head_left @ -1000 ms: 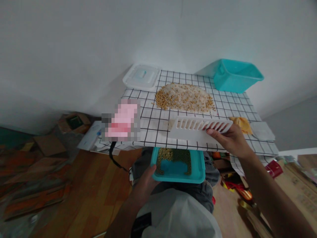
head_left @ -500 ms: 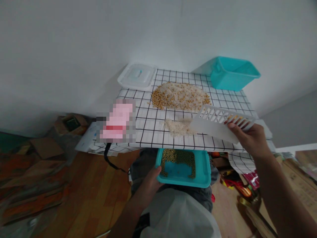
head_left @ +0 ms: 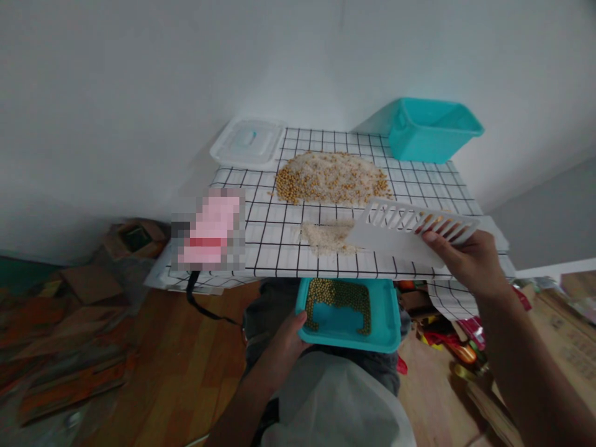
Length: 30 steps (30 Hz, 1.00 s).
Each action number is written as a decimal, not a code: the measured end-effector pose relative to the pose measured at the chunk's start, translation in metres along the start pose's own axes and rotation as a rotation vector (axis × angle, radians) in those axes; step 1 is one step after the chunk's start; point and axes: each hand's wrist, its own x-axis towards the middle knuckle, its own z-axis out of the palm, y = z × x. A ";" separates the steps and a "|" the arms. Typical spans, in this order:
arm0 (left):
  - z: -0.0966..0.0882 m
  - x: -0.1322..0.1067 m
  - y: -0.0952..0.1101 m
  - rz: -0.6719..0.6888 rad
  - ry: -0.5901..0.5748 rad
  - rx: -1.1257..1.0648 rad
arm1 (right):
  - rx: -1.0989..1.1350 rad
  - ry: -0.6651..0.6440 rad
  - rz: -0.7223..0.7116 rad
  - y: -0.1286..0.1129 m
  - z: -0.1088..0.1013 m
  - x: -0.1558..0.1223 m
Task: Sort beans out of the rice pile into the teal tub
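1. Turquoise tray (head_left: pixel 342 318): it sits over the person's lap, just beyond the near edge of the table (head_left: pixel 267 239). The left hand (head_left: pixel 289 340) pinches its left side, thumb on the rim; the other fingers are mostly hidden underneath. Inside, yellowish beans (head_left: pixel 321 288) lie to the left and dark green beans (head_left: pixel 354 297) to the right, bordering a bare patch.
2. Heap (head_left: pixel 328 178): tan beans and pale grains lie mixed together on the table's checked cover, with the tan beans densest at the left end.
3. Small patch of pale grains (head_left: pixel 326 238): it is spread thin on the table between the heap and the tray.
4. White slotted scoop (head_left: pixel 395 239): its left end is beside the small patch. The right hand (head_left: pixel 470 261) grips its right end, thumb on the near face, fingers behind the slots.
5. Turquoise bin (head_left: pixel 416 144): it stands upright at the far right of the table.
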 end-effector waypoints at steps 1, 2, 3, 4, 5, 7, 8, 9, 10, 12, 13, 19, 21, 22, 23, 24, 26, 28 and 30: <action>0.002 0.000 0.000 -0.008 0.008 0.013 | -0.004 -0.018 -0.003 -0.001 0.000 0.000; 0.004 0.000 0.000 -0.014 0.015 0.030 | -0.008 -0.038 -0.004 -0.001 0.000 0.000; 0.005 0.000 0.000 -0.015 0.023 0.050 | -0.011 -0.057 -0.003 -0.001 0.001 0.000; 0.007 0.000 0.000 -0.016 0.028 0.071 | -0.010 -0.072 -0.002 -0.001 0.001 0.001; 0.008 0.000 -0.001 -0.015 0.029 0.092 | -0.005 -0.082 0.001 0.000 0.002 0.001; 0.009 0.000 -0.001 -0.005 0.015 0.119 | 0.016 -0.091 0.006 0.001 0.003 0.000; 0.009 0.001 -0.002 0.000 -0.001 0.122 | 0.025 -0.089 0.006 0.001 0.003 0.000; 0.008 0.001 -0.002 0.007 -0.017 0.120 | 0.029 -0.087 0.004 0.002 0.003 0.000; 0.008 0.002 -0.003 0.015 -0.030 0.115 | 0.028 -0.082 0.001 0.003 0.002 -0.001; 0.006 0.003 -0.003 0.028 -0.045 0.099 | 0.016 -0.069 -0.005 0.004 0.001 -0.002; 0.005 0.004 -0.004 0.031 -0.046 0.093 | 0.010 -0.063 -0.007 0.004 0.000 -0.003; 0.002 0.004 -0.005 0.012 -0.026 0.066 | -0.001 -0.068 0.018 0.005 0.001 -0.004; 0.003 0.004 -0.005 0.006 -0.019 0.048 | 0.012 -0.074 0.024 0.004 0.002 -0.004; 0.003 0.004 -0.005 0.007 -0.014 0.041 | 0.022 -0.075 0.027 0.004 0.002 -0.004; 0.003 0.004 -0.005 0.008 -0.009 0.036 | 0.035 -0.076 0.029 0.003 0.003 -0.004; 0.003 0.004 -0.006 0.008 -0.004 0.033 | 0.049 -0.075 0.029 0.003 0.003 -0.004; 0.001 0.005 -0.007 0.004 0.005 0.031 | 0.071 -0.067 0.027 0.003 0.002 -0.005; -0.001 0.006 -0.008 -0.004 0.009 0.024 | 0.073 -0.059 0.029 0.003 0.001 -0.006; -0.004 0.007 -0.008 -0.015 -0.001 0.012 | 0.059 -0.060 0.043 0.003 -0.001 -0.007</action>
